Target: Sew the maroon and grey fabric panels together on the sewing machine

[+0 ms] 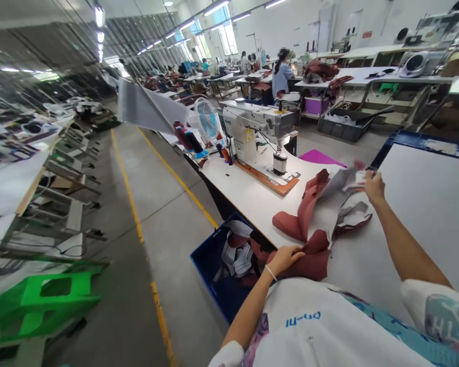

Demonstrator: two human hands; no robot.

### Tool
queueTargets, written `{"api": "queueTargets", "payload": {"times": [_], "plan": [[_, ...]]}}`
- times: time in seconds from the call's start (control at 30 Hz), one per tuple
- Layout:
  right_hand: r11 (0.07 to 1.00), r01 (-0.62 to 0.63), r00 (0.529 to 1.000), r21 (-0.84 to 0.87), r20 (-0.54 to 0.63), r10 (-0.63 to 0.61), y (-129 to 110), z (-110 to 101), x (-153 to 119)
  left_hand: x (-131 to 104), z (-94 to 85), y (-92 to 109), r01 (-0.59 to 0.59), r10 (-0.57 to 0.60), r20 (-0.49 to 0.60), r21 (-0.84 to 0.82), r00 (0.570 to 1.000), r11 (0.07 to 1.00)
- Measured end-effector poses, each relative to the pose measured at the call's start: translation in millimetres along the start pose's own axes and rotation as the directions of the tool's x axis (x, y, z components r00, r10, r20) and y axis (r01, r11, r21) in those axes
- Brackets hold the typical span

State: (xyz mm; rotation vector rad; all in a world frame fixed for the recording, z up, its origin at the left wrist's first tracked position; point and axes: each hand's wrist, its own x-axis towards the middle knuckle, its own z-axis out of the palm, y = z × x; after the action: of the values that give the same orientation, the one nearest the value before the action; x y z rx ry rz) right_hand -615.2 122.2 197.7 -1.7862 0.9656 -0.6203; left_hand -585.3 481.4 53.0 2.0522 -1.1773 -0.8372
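Observation:
Red-brown sheet-material pieces with a grey underside (314, 257) lie bunched and folded along the near edge of the white sewing table (248, 186). My left hand (286, 261) is on the nearest fold, its fingers closed over the material. Farther right, my right hand (375, 187) is closed at the raised far end of the pieces, where a white patch and a reddish part are smeared by motion. A small dark bit shows at its fingertips; I cannot tell what it is. Beyond the pieces stands a white sewing machine (248, 127), apart from both hands.
A blue bin (210, 272) holding more red-brown and grey pieces stands against the table's left edge. Thread cones (193, 142) and a small fan (207, 120) are behind the machine. A magenta sheet (321, 157) lies beyond it. One co-worker (282, 76) stands farther back.

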Motion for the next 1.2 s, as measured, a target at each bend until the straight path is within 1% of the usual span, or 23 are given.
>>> {"api": "queueTargets", "payload": {"times": [0.03, 0.07, 0.1, 0.13, 0.17, 0.2, 0.23, 0.27, 0.3, 0.33, 0.37, 0.47, 0.53, 0.63, 0.77, 0.83, 0.9, 0.97, 1.03, 1.2], "plan": [[0.999, -0.036, 0.991, -0.007, 0.126, 0.036, 14.5, 4.6, -14.6, 3.5, 2.0, -0.1, -0.006, 0.006, 0.009, 0.045, 1.0, 0.999], [0.997, -0.075, 0.955, -0.032, 0.287, 0.081, 26.9, 10.7, -30.8, 6.9, 3.3, 0.0, -0.016, 0.014, 0.022, 0.095, 1.0, 0.995], [0.991, -0.111, 0.887, -0.077, 0.442, 0.134, 37.4, 18.0, -47.3, 10.2, 4.1, 0.1, -0.028, 0.023, 0.038, 0.144, 0.999, 0.989], [0.981, -0.131, 0.782, -0.141, 0.594, 0.189, 46.5, 25.9, -63.0, 13.1, 4.7, 0.2, -0.04, 0.03, 0.054, 0.186, 0.998, 0.982], [0.966, -0.123, 0.629, -0.229, 0.735, 0.254, 54.3, 33.9, -77.0, 15.5, 5.4, 0.3, -0.049, 0.035, 0.067, 0.214, 0.997, 0.976], [0.944, -0.089, 0.457, -0.319, 0.829, 0.323, 61.3, 41.2, -88.6, 17.2, 6.1, 0.5, -0.053, 0.036, 0.077, 0.225, 0.996, 0.973], [0.916, -0.04, 0.282, -0.399, 0.875, 0.394, 67.5, 47.4, -97.4, 18.3, 6.8, 0.7, -0.056, 0.037, 0.084, 0.231, 0.996, 0.971], [0.886, 0.013, 0.134, -0.463, 0.879, 0.457, 73.0, 51.9, -103.4, 18.8, 7.6, 1.0, -0.06, 0.04, 0.089, 0.24, 0.995, 0.969], [0.86, 0.053, 0.038, -0.507, 0.862, 0.506, 77.9, 54.8, -106.7, 18.7, 8.4, 1.4, -0.064, 0.043, 0.092, 0.248, 0.995, 0.967], [0.838, 0.08, -0.014, -0.539, 0.84, 0.542, 82.1, 56.3, -107.6, 18.3, 9.1, 2.1, -0.067, 0.045, 0.092, 0.252, 0.995, 0.965], [0.822, 0.096, -0.036, -0.561, 0.823, 0.566, 85.3, 56.6, -106.8, 17.7, 9.8, 3.0, -0.071, 0.049, 0.093, 0.255, 0.994, 0.964], [0.8, 0.142, -0.035, -0.583, 0.805, 0.592, 89.5, 56.5, -99.8, 16.7, 12.0, 6.5, -0.108, 0.079, 0.106, 0.302, 0.991, 0.947], [0.792, 0.173, -0.053, -0.585, 0.798, 0.601, 88.6, 59.5, -96.1, 17.2, 13.6, 9.0, -0.136, 0.1, 0.118, 0.353, 0.988, 0.926], [0.761, 0.237, -0.106, -0.604, 0.762, 0.639, 86.6, 69.9, -95.2, 18.7, 16.0, 12.2, -0.14, 0.101, 0.118, 0.395, 0.988, 0.908], [0.714, 0.317, -0.195, -0.625, 0.693, 0.694, 89.2, 85.8, -96.0, 18.7, 18.5, 16.1, -0.127, 0.085, 0.115, 0.431, 0.99, 0.893], [0.728, 0.304, -0.24, -0.614, 0.691, 0.682, 93.0, 90.9, -94.8, 17.8, 19.3, 18.1, -0.125, 0.083, 0.113, 0.442, 0.99, 0.888], [0.749, 0.266, -0.269, -0.606, 0.7, 0.662, 97.8, 93.9, -93.3, 16.8, 19.8, 20.1, -0.125, 0.083, 0.112, 0.449, 0.99, 0.885], [0.753, 0.232, -0.281, -0.615, 0.699, 0.658, 102.3, 95.3, -92.4, 16.0, 20.0, 21.6, -0.123, 0.082, 0.108, 0.454, 0.991, 0.883], [0.751, 0.215, -0.279, -0.625, 0.697, 0.66, 105.5, 95.4, -92.4, 15.3, 20.2, 22.5, -0.12, 0.082, 0.102, 0.454, 0.991, 0.883], [0.776, 0.188, -0.251, -0.602, 0.734, 0.631, 103.6, 88.4, -95.0, 13.6, 22.5, 19.9, -0.124, 0.093, 0.091, 0.441, 0.992, 0.889]]}}
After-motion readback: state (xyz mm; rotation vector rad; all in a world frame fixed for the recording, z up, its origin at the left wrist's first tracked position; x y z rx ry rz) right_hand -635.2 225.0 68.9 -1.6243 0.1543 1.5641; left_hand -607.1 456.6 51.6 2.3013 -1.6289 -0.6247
